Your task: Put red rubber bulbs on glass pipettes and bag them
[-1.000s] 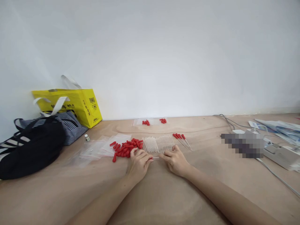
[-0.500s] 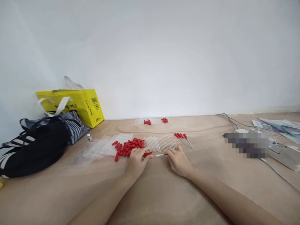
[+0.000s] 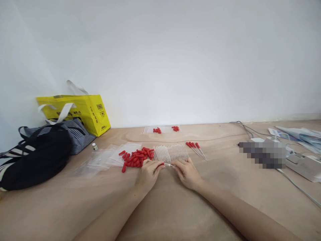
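Note:
My left hand point(image 3: 149, 172) pinches a red rubber bulb point(image 3: 162, 164), mostly hidden by the fingers. A clear glass tube point(image 3: 169, 164) runs from that bulb to my right hand point(image 3: 187, 172), whose fingers are closed on it. Bulb and tube meet end to end; how far one sits in the other cannot be made out. Left of my hands lies a pile of red bulbs point(image 3: 137, 158). Just beyond them is a row of clear tubes point(image 3: 170, 152). Several droppers with red bulbs point(image 3: 196, 149) lie side by side to the right.
Clear plastic bags point(image 3: 105, 160) lie at left, near a small bottle point(image 3: 94, 146). A yellow bag point(image 3: 100, 115) and a black bag point(image 3: 47, 159) stand far left. A bag with red bulbs point(image 3: 164, 129) lies by the wall. Power strips point(image 3: 303, 164) and cables are at right.
My hands have come closer together. The red bulb, which was apart from the glass tube, now meets its end, and less of the bulb shows.

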Motion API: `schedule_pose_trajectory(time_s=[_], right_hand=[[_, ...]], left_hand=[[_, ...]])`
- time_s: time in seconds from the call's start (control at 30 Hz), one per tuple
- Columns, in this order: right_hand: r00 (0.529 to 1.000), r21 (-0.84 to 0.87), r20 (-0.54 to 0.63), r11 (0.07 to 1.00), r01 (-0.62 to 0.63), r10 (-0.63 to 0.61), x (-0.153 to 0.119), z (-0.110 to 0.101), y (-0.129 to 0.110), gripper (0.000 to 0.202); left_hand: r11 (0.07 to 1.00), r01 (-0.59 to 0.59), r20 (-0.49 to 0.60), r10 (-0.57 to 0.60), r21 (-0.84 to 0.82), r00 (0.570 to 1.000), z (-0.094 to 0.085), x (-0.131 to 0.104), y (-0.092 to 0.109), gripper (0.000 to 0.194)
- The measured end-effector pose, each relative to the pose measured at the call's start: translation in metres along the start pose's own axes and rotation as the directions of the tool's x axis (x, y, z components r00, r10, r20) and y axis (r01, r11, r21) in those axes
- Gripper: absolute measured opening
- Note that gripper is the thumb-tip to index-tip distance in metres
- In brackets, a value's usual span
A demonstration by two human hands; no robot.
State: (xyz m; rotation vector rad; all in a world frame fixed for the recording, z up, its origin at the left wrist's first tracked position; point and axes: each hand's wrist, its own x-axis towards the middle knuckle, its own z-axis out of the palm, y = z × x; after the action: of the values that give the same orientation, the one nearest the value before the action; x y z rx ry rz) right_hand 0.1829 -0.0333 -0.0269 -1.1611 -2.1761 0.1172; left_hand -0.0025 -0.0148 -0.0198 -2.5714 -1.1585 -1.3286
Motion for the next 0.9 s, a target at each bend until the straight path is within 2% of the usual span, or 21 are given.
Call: schedule_pose_trajectory(time_s=[0.13,0.27,0.5,0.7,0.8,0.9], right_hand=[[0.999,-0.058,-0.01,0.997,0.041,-0.042,-0.001,0.0,0.001,0.025],[0.99,-0.166,0.021,0.976,0.141,-0.14,0.0,-0.003,0.005,0.025],[0.958,-0.281,0.049,0.916,0.286,-0.283,0.0,-0.006,0.012,0.03],[0.918,-0.38,0.062,0.841,0.386,-0.393,0.003,-0.01,0.011,0.024],[0.924,-0.364,0.096,0.851,0.378,-0.369,0.004,-0.013,0.009,0.021],[0.965,-0.264,0.082,0.928,0.263,-0.25,0.003,-0.014,0.006,0.018]], left_hand=[[0.999,-0.035,0.028,0.034,0.027,0.999,-0.002,-0.002,0.006,0.017],[0.996,-0.074,0.067,0.071,0.044,0.995,-0.003,-0.003,0.01,0.018],[0.996,-0.09,0.148,0.087,0.017,0.985,-0.005,-0.005,0.013,0.019],[0.994,-0.105,0.205,0.095,0.042,0.974,-0.006,-0.004,0.015,0.019],[0.993,-0.112,0.218,0.099,0.045,0.971,-0.004,-0.004,0.014,0.019],[0.995,-0.097,0.189,0.088,0.037,0.978,-0.002,-0.005,0.012,0.018]])
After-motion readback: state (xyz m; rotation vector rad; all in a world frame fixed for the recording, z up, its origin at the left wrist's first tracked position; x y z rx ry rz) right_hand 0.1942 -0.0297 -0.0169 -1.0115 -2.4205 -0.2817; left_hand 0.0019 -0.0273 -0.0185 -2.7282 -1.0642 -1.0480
